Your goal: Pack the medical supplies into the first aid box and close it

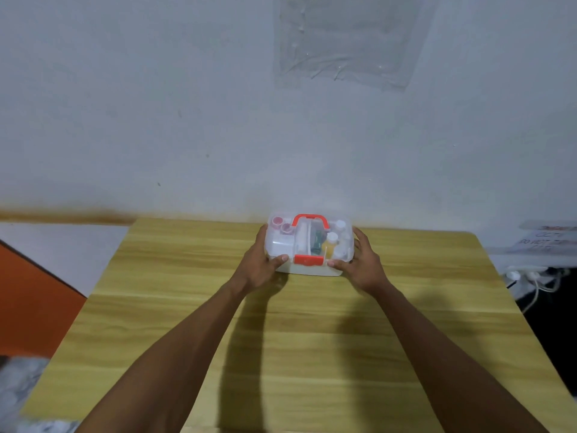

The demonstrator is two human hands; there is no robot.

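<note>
The first aid box [282,245] stands at the far middle of the wooden table [187,307], close to the wall. It has a white base, a clear lid lying down over it, a red handle [310,218] on top and a red latch [308,260] at the front. Through the lid I see small pink-capped pots, a white roll, a yellow bottle and white bottles. My left hand [259,265] grips the box's left front corner, thumb on the lid. My right hand [362,265] grips the right front corner in the same way.
A white wall rises right behind the table, with a clear plastic sheet [349,42] stuck on it. A white power strip with cables [527,275] hangs off the right side. An orange surface [28,295] lies to the left of the table.
</note>
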